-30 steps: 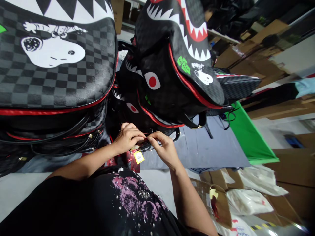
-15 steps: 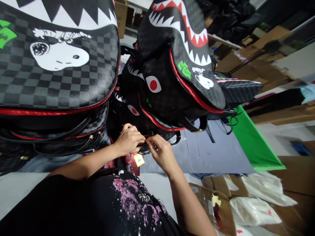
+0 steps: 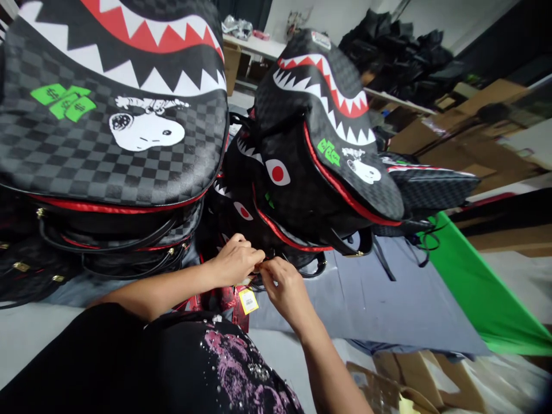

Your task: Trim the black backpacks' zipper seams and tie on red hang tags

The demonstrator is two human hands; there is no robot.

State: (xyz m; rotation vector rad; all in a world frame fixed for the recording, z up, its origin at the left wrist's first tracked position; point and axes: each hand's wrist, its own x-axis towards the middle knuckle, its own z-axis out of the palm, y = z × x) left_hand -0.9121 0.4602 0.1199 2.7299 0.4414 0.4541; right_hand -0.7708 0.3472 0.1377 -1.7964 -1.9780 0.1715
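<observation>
My left hand [image 3: 238, 260] and my right hand [image 3: 282, 283] meet close to my body, fingertips pinched together. What lies between the fingers is too small and covered to make out. Just below hangs a yellow-edged tag [image 3: 248, 300] with a barcode, beside dark red patterned tags or packaging [image 3: 228, 299]. Right behind my hands is a black backpack [image 3: 235, 215] with a red-and-white eye and red zip edging. On top of it rests another checkered backpack [image 3: 293, 190] with a shark mouth, green banknotes and a white cartoon dog.
At left stands a stack of similar checkered backpacks [image 3: 116, 167] with black handles. The grey table cover [image 3: 366, 293] stretches right to a green sheet [image 3: 487, 293]. Cardboard boxes [image 3: 431, 374] lie lower right; black bags [image 3: 397, 52] are piled at the back.
My view has tilted, so the scene sits lower and slightly farther right. Both hands stay by the backpack, their fingertips now closer together. A thin red line by the fingers no longer shows.
</observation>
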